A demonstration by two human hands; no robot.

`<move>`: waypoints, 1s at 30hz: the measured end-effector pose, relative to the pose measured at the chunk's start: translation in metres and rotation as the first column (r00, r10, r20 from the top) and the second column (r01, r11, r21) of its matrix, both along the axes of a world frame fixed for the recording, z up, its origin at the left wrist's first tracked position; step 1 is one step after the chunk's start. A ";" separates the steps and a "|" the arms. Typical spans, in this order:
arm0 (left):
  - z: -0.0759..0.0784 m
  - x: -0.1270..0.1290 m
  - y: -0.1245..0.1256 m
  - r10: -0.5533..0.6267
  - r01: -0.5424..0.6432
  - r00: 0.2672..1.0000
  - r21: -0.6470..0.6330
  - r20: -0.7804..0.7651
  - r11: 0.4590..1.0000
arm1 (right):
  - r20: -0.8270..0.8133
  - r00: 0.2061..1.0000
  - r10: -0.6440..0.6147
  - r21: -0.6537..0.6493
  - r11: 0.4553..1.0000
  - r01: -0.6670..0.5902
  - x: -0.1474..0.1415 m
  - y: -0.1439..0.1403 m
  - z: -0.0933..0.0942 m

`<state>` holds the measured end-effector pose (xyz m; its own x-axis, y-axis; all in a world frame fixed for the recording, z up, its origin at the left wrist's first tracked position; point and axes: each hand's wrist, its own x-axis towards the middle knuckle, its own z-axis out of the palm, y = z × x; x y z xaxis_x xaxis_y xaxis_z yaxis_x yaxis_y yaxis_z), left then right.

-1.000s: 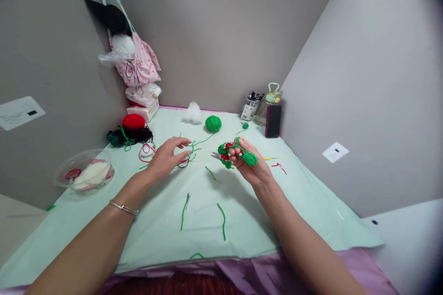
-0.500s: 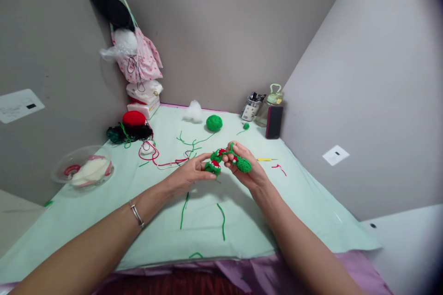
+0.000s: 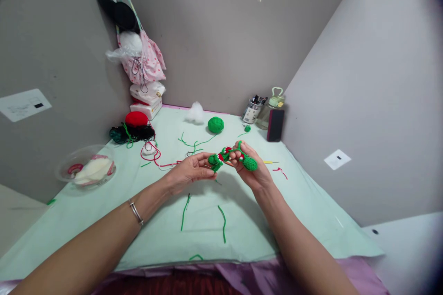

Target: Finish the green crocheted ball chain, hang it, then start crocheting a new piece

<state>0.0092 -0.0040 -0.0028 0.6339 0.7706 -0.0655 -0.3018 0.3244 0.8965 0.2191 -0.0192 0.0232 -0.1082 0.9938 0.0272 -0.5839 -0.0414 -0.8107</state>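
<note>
From the head view, we hold the green and red crochet piece (image 3: 230, 156) above the pale green cloth (image 3: 284, 221), strung between both hands. Its long axis runs left to right. Our right hand (image 3: 251, 168) is clamped on its right end, where a plump green lobe pokes past the fingers. Our left hand (image 3: 190, 171) lies palm up, fingertips pinching the left green end. Both hands touch it; neither needs to reach.
</note>
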 end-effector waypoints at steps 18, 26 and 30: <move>0.002 -0.010 0.008 0.161 -0.161 0.987 0.008 -0.007 0.987 | 0.015 0.995 -0.094 -0.028 0.995 0.094 0.003 0.007 -0.003; 0.006 -0.012 0.006 0.149 -0.149 0.988 -0.003 0.044 0.989 | 0.025 0.983 -0.181 -0.028 0.983 0.182 0.008 0.011 -0.005; 0.002 -0.012 0.010 0.196 -0.196 0.978 -0.011 0.074 0.981 | 0.055 0.983 -0.178 -0.021 0.984 0.179 0.009 0.011 -0.005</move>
